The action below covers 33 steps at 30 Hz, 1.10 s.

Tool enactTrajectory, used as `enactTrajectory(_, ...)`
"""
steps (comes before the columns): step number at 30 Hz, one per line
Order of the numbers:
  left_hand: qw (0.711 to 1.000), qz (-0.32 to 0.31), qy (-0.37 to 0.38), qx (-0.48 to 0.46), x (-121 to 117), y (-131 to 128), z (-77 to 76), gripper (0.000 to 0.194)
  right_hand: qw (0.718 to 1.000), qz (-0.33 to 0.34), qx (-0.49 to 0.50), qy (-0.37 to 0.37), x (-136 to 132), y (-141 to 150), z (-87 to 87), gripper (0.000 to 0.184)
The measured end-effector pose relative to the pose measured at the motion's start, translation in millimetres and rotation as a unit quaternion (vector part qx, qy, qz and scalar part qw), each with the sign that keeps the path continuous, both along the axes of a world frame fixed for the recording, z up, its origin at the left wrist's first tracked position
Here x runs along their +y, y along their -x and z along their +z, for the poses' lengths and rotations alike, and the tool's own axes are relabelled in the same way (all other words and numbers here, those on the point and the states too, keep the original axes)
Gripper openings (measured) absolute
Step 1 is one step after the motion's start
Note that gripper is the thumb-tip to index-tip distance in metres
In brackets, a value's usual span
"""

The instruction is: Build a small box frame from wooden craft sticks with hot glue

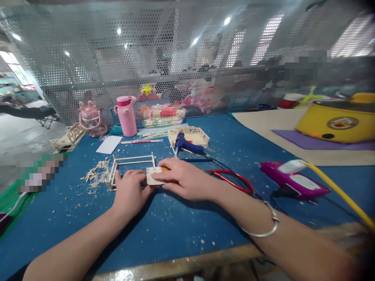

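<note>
Frame (pixel 134 157) of sticks sits by the left hand (pixel 130 192), grip hidden. Right hand (pixel 187 179) pinches a pale block (pixel 151 176), back from the table's (pixel 175 230) front edge.

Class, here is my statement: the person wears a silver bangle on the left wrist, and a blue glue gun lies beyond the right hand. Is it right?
Not quite. The head view shows the silver bangle on the right wrist, not the left. The blue glue gun does lie beyond the right hand.

No text legible; oval label (pixel 342 123) on yellow pot (pixel 307 125), lettering blurred; marks on pale block (pixel 149 178), too small to read
</note>
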State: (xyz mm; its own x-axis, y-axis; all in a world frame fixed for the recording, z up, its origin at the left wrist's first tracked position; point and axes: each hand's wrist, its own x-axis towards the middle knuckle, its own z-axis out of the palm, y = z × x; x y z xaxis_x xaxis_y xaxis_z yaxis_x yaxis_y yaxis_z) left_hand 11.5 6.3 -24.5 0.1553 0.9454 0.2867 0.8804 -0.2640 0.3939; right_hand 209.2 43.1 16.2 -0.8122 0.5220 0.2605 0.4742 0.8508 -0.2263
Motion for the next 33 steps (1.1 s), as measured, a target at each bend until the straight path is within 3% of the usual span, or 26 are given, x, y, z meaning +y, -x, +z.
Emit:
enactTrajectory(3,1.000,0.004,0.002,-0.002,0.3,0.3,-0.2,0.011,0.999,0.017,-0.039,0.005,1.8,-1.3,-1.0,0.028)
enactTrajectory(8,1.000,0.020,-0.002,-0.009,2.5,2.6,-1.5,0.013,0.999,-0.030,-0.018,-0.039,5.7,-6.8,0.7,0.030)
enactTrajectory(12,1.000,0.025,0.001,-0.011,4.3,3.7,-1.4,0.014,0.999,-0.032,-0.043,-0.010,8.1,-11.9,3.6,0.027)
enactTrajectory(18,1.000,0.004,0.001,-0.003,1.8,4.3,0.4,0.013,0.996,0.005,0.081,-0.020,-0.2,2.5,-6.4,0.031)
enactTrajectory(22,1.000,-0.015,0.007,0.003,-0.2,4.7,1.1,0.014,0.999,0.035,0.023,-0.005,-1.2,5.6,-8.2,0.029)
enactTrajectory(25,0.999,-0.025,0.017,-0.012,-0.4,3.5,2.3,0.012,1.000,0.013,-0.017,0.012,3.3,-4.2,-1.7,0.023)
enactTrajectory(28,0.999,-0.028,0.019,-0.022,0.2,2.8,2.6,0.014,0.999,-0.020,0.031,-0.004,3.1,-5.3,1.3,0.024)
enactTrajectory(30,0.999,-0.030,0.017,-0.014,0.6,3.1,2.0,0.012,0.999,-0.003,0.052,-0.006,0.4,-0.3,0.3,0.028)
enactTrajectory(33,0.999,-0.038,0.021,-0.008,0.5,3.5,2.2,0.011,0.999,0.037,0.007,0.016,-0.7,2.5,-0.7,0.027)
